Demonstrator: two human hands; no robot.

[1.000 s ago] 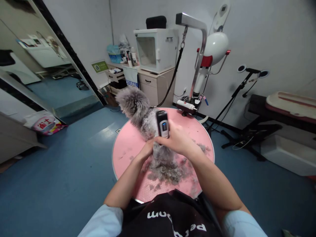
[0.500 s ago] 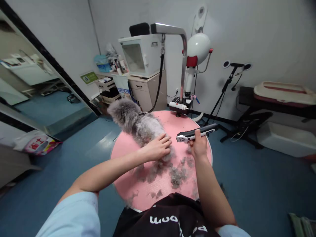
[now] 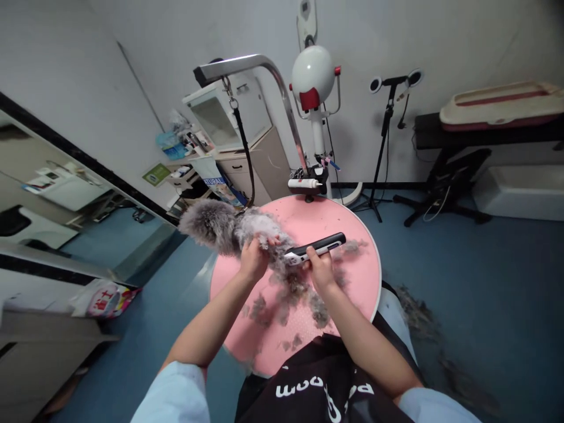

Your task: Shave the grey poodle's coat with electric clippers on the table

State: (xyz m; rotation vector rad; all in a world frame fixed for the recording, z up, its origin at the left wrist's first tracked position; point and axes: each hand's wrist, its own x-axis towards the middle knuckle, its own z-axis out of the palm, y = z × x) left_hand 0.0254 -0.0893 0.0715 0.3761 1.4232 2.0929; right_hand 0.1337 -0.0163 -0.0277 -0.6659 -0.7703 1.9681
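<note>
A grey fluffy dog stands on a round pink grooming table, its head towards the left and its back trimmed short. My left hand is closed on the dog's side and rump, with fingertips showing over its back. In my right hand is a black and silver hair clipper. The clipper's blade end touches or nearly touches the fur at the dog's rear; I cannot tell which. Loose grey fur lies in clumps below both hands.
A black leash runs from the metal grooming arm down to the dog's neck. A white bottle lies at the table's far edge. Behind stand a white dryer and a tripod light. Cut fur litters the floor.
My left hand has gone from lying flat on the dog's back to gripping its rear. The clipper has moved left to the dog's rump. My view has shifted and tilted.
</note>
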